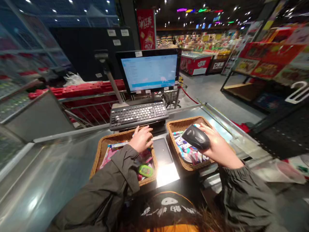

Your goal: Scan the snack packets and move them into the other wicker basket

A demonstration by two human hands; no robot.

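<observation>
My right hand [218, 146] grips a black handheld barcode scanner [196, 136] above the right wicker basket [174, 125], which holds several small colourful packets. My left hand [142, 138] reaches into the left wicker basket [102, 149], fingers curled over the items by its far rim; what the fingers hold, if anything, is hidden. A green tag-like item [145, 170] lies in that basket near my sleeve. Between the baskets sits a flat black scanner plate [162, 150].
A black keyboard [138, 115] and a lit till monitor [149, 71] stand just behind the baskets. The steel checkout counter [55, 174] spreads left and right. Red barriers [87, 91] lie behind, and shop shelves [270, 61] and an aisle to the right.
</observation>
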